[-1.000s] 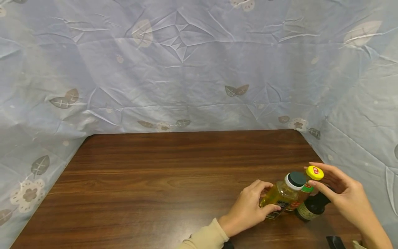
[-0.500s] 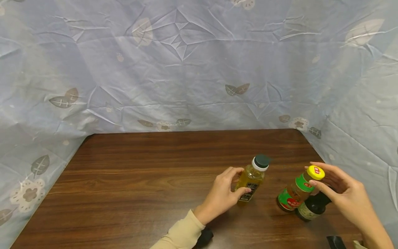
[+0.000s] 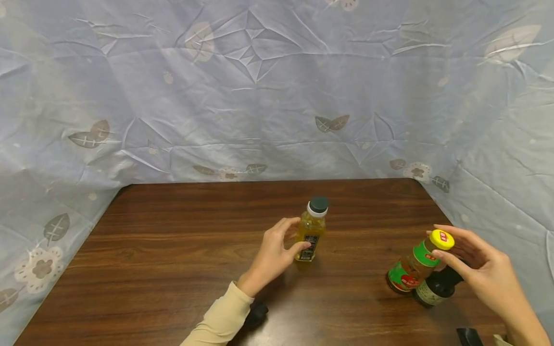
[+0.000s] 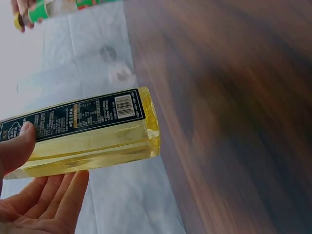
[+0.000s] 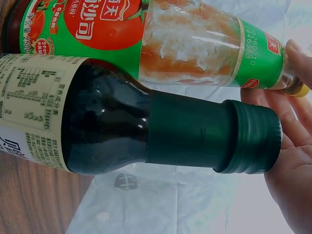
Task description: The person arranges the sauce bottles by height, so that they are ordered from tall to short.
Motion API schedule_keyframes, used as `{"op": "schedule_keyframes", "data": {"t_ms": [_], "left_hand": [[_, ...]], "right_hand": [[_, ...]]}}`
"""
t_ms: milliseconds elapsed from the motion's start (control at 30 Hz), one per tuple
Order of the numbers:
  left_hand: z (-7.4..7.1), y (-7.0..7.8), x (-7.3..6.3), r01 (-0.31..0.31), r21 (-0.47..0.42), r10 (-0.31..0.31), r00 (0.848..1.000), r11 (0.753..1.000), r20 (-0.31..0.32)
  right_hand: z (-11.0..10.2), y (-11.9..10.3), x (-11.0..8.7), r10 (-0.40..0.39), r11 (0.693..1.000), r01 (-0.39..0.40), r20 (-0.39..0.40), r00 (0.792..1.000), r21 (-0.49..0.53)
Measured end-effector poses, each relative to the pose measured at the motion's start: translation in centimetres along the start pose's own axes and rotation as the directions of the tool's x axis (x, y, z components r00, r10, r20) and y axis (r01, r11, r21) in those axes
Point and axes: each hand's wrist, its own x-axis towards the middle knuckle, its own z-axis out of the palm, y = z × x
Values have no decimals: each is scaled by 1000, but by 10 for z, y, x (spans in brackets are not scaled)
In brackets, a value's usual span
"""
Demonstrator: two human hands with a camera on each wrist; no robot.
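My left hand [image 3: 277, 252] holds a bottle of yellow oil [image 3: 310, 233] with a dark green cap, thumb across its black label and fingers on the far side. In the left wrist view the same oil bottle [image 4: 92, 131] lies sharp against a blurred table; whether its base touches the wood I cannot tell. At the right, my right hand [image 3: 484, 266] grips the neck of a ketchup bottle [image 3: 409, 271] just under its yellow cap. Close against that stands a dark sauce bottle [image 5: 109, 117] with a green-wrapped neck and cream label, partly hidden behind the ketchup bottle in the head view.
The brown wooden table [image 3: 195, 264] stretches away to the left and back. A pale leaf-patterned cloth [image 3: 259, 96] hangs along its back and sides. Black objects show under the left wrist [image 3: 255, 315] and beside the right forearm.
My left hand has carried the oil bottle leftward and back, away from the other two bottles, uncovering the ketchup bottle's label. My right hand has stayed almost still.
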Motion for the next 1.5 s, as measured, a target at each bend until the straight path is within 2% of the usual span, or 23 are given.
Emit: {"op": "schedule_keyframes", "data": {"t_ms": [367,633,933,1133,1333,1500], "left_hand": [[-56,-32,-2,66,84,-59,995,994,-86],[-97,-50,-2,117,158,-92,983,980,-156],[-137,-68,-7,151,228,-107,975,962,-193],[-153,-78,-10,181,232,-136,971,956,-199],[-158,-84,-12,199,222,-155,967,955,-202],[-161,-88,-13,187,233,-142,970,954,-197]], "right_hand": [[1,0,0,7,1000,-7,-4,1000,-11],[-1,0,-1,15,999,-15,-10,1000,-41],[0,0,0,12,999,-13,-10,1000,-47],[1,0,1,9,1000,-9,-7,1000,-25],[2,0,0,3,1000,-3,-12,1000,-15],[3,0,0,0,1000,0,-12,1000,-9]]}}
